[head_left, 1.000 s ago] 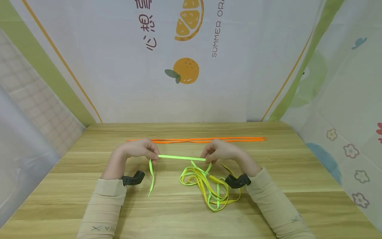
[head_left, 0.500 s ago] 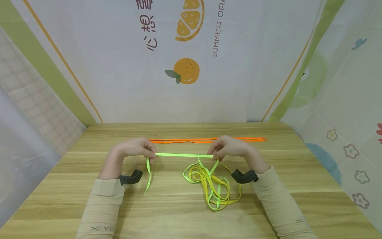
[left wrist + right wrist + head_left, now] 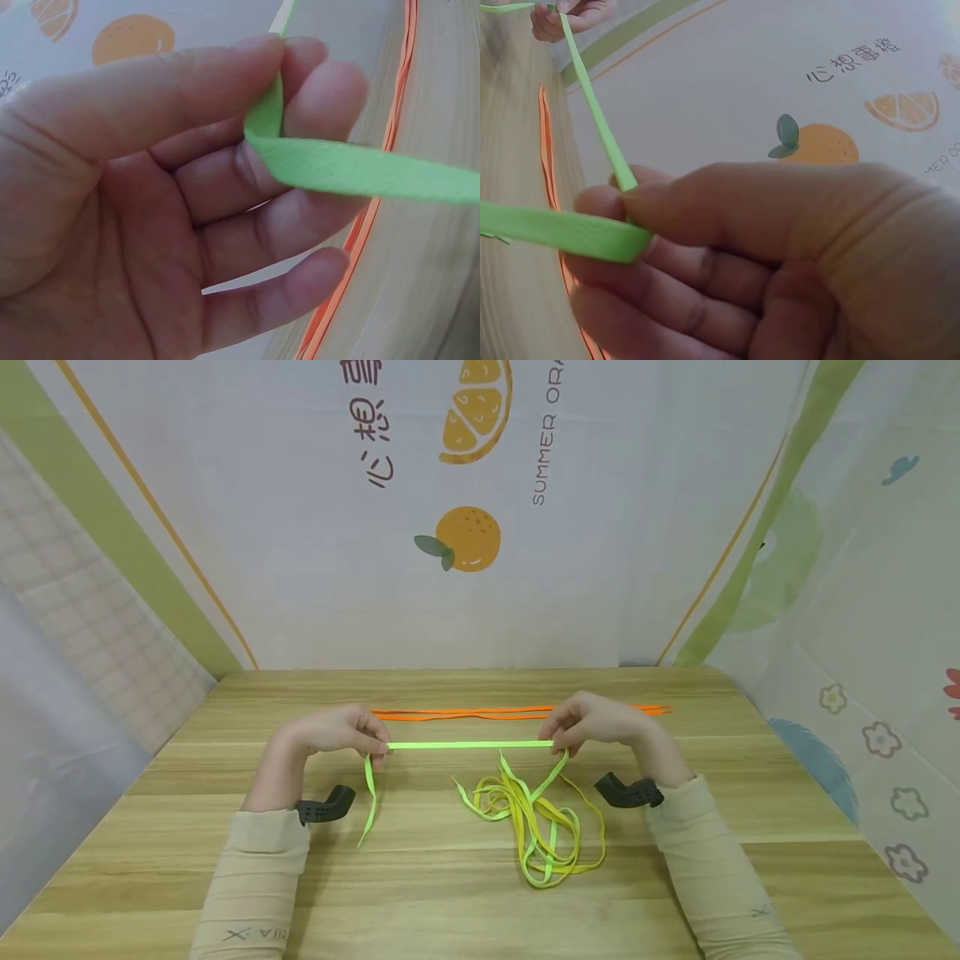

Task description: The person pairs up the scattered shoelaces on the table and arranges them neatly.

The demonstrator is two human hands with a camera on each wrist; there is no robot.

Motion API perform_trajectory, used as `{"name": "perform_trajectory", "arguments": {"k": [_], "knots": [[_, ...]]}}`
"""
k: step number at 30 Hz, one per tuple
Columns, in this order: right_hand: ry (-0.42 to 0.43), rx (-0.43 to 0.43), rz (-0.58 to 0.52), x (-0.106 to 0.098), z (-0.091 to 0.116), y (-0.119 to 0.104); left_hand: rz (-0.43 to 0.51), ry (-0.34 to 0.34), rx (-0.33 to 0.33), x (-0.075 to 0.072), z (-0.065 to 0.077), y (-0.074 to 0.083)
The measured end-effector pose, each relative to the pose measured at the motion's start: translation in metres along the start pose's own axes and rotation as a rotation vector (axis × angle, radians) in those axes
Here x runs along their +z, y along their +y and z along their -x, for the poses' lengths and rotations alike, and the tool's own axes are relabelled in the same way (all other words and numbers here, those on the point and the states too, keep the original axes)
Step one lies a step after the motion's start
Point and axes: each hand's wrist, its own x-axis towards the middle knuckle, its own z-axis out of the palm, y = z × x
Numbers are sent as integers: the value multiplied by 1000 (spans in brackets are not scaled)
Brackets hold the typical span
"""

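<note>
A flat neon-green shoelace [image 3: 468, 745] is stretched nearly level between the two hands, above the table. My left hand [image 3: 341, 731] pinches it between thumb and fingertips, and a short tail dangles below that hand. In the left wrist view the green shoelace [image 3: 360, 169] folds over at the pinch. With thumb and forefinger my right hand [image 3: 596, 724] pinches the other end of the taut stretch; from there the lace slants down to a loose heap. Tangled with the green in that heap is a yellow shoelace [image 3: 519, 814], lying on the table.
Two strands of orange shoelace [image 3: 468, 714] lie straight along the back of the wooden table [image 3: 420, 910], behind the hands. A white printed cloth [image 3: 300, 527] hangs beyond the table's far edge. Patterned cloth [image 3: 855, 610] also hangs on the right.
The right hand has moved right and slightly up, and the left hand a little left, lengthening the taut green stretch. A green lace tip has come free at the heap's left side.
</note>
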Motion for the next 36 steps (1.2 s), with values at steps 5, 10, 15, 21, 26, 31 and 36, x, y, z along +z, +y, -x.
{"name": "perform_trajectory", "arguments": {"k": [5, 10, 15, 21, 26, 31, 36], "knots": [[2, -2, -18, -7, 5, 5, 2, 15, -13, -1, 2, 0], [5, -2, -28, -14, 12, 7, 7, 16, -8, -4, 3, -3], [27, -1, -16, -23, 19, 10, 12, 15, 1, -6, 4, -4], [52, -5, -35, -34, 29, 19, 19, 17, 2, -7, 4, -7], [64, -9, -45, -41, 36, 26, -3, 27, 9, -7, 4, -8], [84, 5, -49, -48, 41, 36, -4, 51, 0, -7, 5, -9], [106, 4, -88, -55, 47, 44, 7, 70, -14, -8, 6, -11]]}}
